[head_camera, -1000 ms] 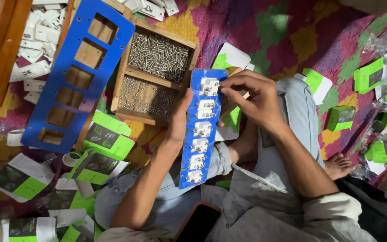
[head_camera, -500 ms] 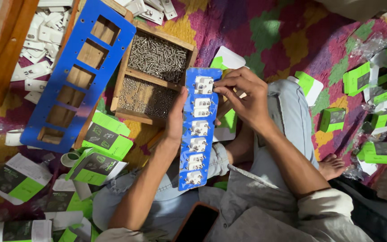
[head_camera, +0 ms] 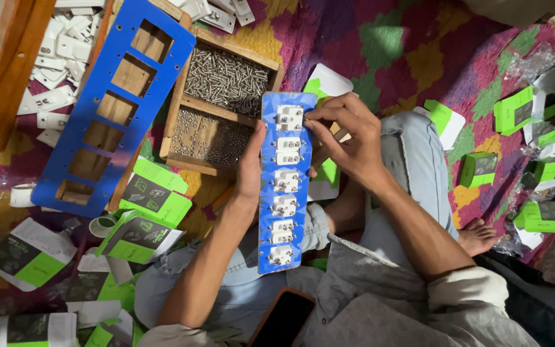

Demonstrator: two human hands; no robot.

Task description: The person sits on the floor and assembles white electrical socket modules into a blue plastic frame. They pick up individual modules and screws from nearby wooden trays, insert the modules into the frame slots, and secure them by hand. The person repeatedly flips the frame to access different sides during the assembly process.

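Gripping blue plate (head_camera: 286,183) edge with left hand (head_camera: 250,168), right hand (head_camera: 348,138) fingertips pinching its top white part (head_camera: 290,117)

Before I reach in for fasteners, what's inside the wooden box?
The wooden box has two compartments of small silvery screws. The left hand and blue panel cover its lower right corner.

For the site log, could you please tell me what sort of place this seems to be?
Probably an informal floor workshop for assembling electrical switches. The left hand holds a blue plate filled with white switch modules, a wooden tray holds screws, and green cartons lie on a patterned mat.
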